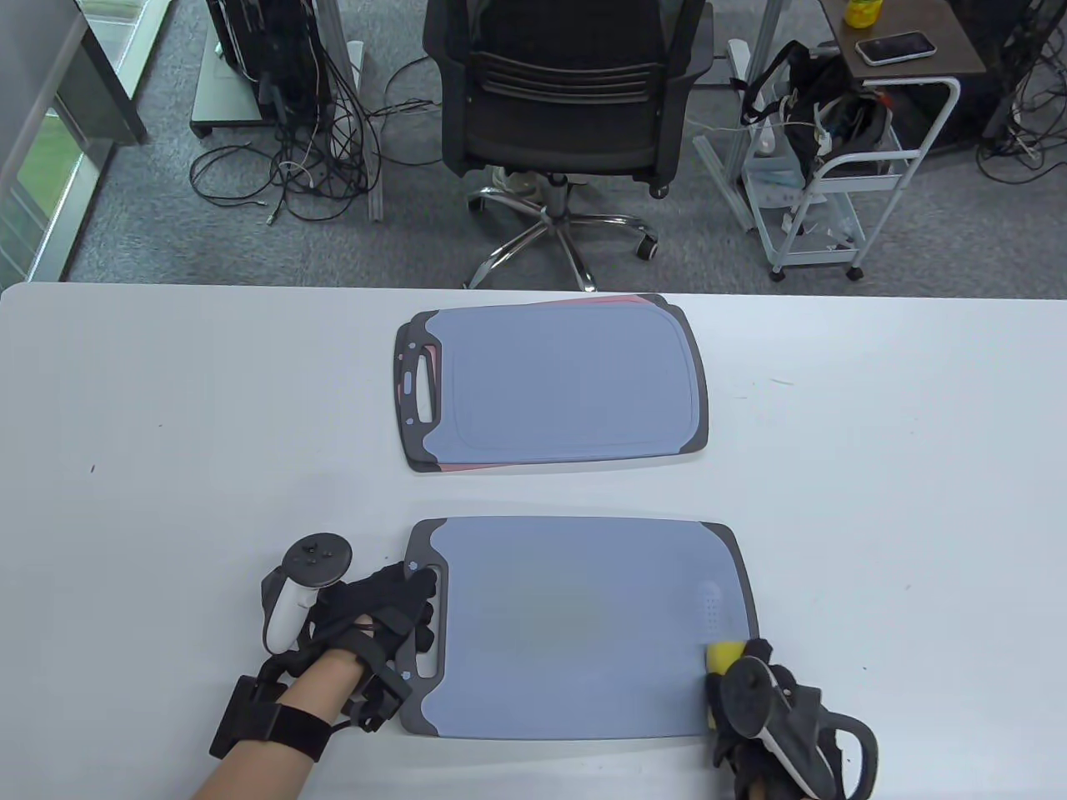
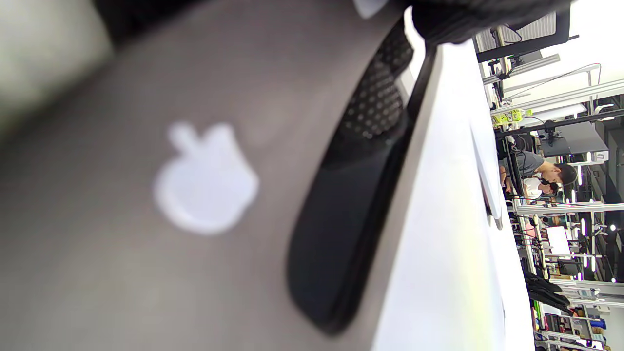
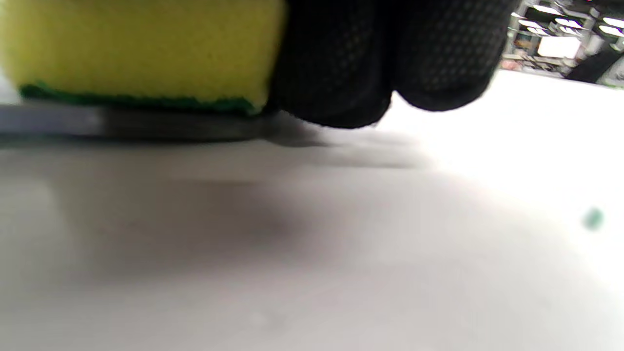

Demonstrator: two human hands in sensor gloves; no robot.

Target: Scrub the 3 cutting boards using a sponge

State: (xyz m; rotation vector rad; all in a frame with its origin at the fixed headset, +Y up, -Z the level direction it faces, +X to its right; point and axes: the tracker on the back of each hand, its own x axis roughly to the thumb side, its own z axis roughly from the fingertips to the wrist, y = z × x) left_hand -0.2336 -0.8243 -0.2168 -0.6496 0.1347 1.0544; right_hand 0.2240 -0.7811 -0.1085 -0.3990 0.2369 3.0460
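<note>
A blue-grey cutting board (image 1: 575, 625) with dark ends lies near the table's front edge. My left hand (image 1: 400, 617) holds its left handle end, fingers curled at the handle slot (image 2: 341, 234); the left wrist view shows the board's surface (image 2: 122, 273) up close with a white apple mark. My right hand (image 1: 733, 679) grips a yellow sponge (image 1: 723, 656) on the board's right end. The sponge (image 3: 141, 48) sits green side down on the board's edge, gloved fingers (image 3: 390, 58) beside it. Farther back, another blue board (image 1: 558, 387) lies stacked on a pink one (image 1: 467, 468).
The white table (image 1: 875, 500) spreads wide to both sides of the boards. Beyond its far edge stand an office chair (image 1: 567, 92), a white cart (image 1: 842, 192) and floor cables (image 1: 283, 167). A person (image 2: 541, 175) sits far off in the left wrist view.
</note>
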